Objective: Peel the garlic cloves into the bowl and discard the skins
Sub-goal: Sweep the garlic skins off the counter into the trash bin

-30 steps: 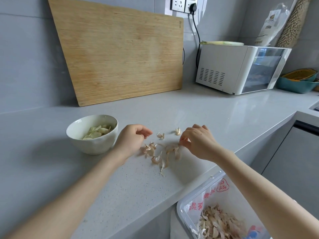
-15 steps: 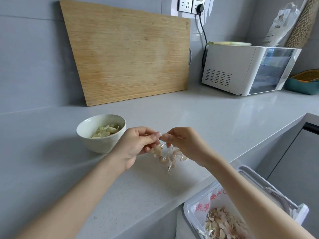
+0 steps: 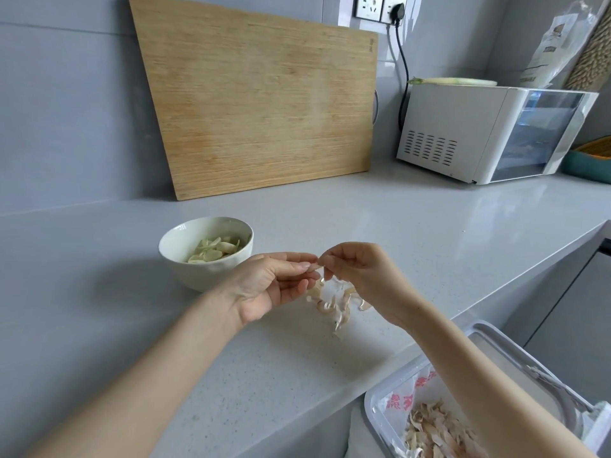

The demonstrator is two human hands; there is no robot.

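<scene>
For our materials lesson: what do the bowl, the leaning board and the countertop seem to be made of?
Bowl: likely glazed ceramic, white with a soft sheen. Board: bamboo or wood, matt, fine straight grain. Countertop: probably quartz or similar stone, pale grey, speckled, with glossy reflections.

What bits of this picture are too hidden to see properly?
- Head view: the garlic piece, tiny, pinched between fingertips of the left hand and right hand; clove or skin unclear.
- Head view: the skin pile, partly behind both hands.
- Head view: the bin, cut off by the bottom edge, crossed by the right arm.
</scene>
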